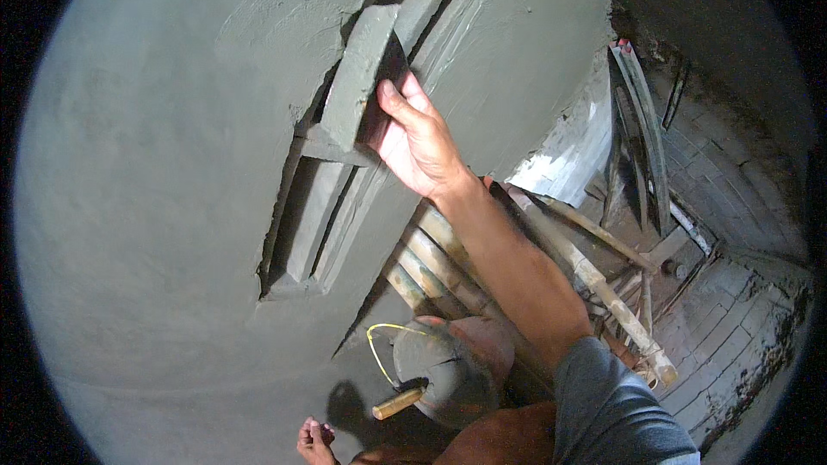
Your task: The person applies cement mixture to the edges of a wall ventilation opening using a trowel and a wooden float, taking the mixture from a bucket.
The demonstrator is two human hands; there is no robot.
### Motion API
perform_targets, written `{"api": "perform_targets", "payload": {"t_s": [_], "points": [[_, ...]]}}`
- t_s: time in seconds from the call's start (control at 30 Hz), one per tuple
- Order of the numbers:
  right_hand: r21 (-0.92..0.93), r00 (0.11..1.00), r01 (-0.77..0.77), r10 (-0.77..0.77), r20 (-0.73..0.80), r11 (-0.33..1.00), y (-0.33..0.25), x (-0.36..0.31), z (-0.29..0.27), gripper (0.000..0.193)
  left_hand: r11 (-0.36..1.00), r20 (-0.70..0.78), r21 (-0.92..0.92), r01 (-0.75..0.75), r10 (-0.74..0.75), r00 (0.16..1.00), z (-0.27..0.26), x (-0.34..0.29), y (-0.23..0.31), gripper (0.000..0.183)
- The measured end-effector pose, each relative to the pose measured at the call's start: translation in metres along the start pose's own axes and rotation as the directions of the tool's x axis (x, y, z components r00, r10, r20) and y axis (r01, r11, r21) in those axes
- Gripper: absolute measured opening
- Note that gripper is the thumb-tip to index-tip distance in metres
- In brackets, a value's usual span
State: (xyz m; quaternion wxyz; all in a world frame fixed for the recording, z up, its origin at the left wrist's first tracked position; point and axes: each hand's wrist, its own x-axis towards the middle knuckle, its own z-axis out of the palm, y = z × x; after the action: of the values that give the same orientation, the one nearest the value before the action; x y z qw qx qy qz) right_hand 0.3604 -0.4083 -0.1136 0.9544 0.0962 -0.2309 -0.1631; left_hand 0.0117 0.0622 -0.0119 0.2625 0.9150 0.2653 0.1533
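My right hand (413, 133) reaches up to the wall and grips a flat rectangular slab (357, 77) by its edge, thumb on the near side. Wet grey mortar coats the slab's face; its other side is dark. It sits over a slanted recess (323, 215) in the plastered wall, near the crosspiece that divides it. Whether the slab touches the wall, I cannot tell. Low in view, my left hand (316, 442) has its fingers curled; what they hold, if anything, is too small to name. To its right, a wooden-handled tool (398, 403) rests at the rim of a mortar bucket (439, 370).
Fresh grey plaster (146, 189) covers the curved wall. Bamboo poles (594, 280) lie behind my right forearm, with long bent strips (642, 138) leaning beyond them. A block wall (732, 172) stands at the right. The bucket carries a thin yellow handle (372, 349).
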Motion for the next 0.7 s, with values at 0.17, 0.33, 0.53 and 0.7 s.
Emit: {"api": "perform_targets", "payload": {"t_s": [0.17, 0.33, 0.53, 0.7], "points": [[-0.134, 0.997, 0.075, -0.074, 0.015, 0.988, 0.024, 0.006, 0.000, 0.042, 0.998, 0.042, -0.061, 0.023, -0.021, 0.999, -0.003, 0.003, -0.006, 0.035], [-0.007, 0.985, -0.162, 0.162, -0.053, 0.987, 0.066, -0.047, 0.006, 0.055, 0.994, 0.066, -0.087, 0.061, -0.056, 0.996, 0.011, 0.001, 0.004, 0.034], [0.039, 0.999, -0.039, 0.039, -0.005, 0.998, 0.016, -0.030, -0.014, 0.053, 0.989, 0.151, -0.120, 0.089, -0.070, 0.986, 0.011, 0.010, -0.006, 0.033], [-0.099, 0.989, 0.116, -0.105, 0.109, 0.988, -0.048, 0.037, -0.002, 0.032, 0.984, 0.143, -0.118, 0.136, -0.119, 0.983, 0.001, 0.012, -0.023, 0.035]]}}
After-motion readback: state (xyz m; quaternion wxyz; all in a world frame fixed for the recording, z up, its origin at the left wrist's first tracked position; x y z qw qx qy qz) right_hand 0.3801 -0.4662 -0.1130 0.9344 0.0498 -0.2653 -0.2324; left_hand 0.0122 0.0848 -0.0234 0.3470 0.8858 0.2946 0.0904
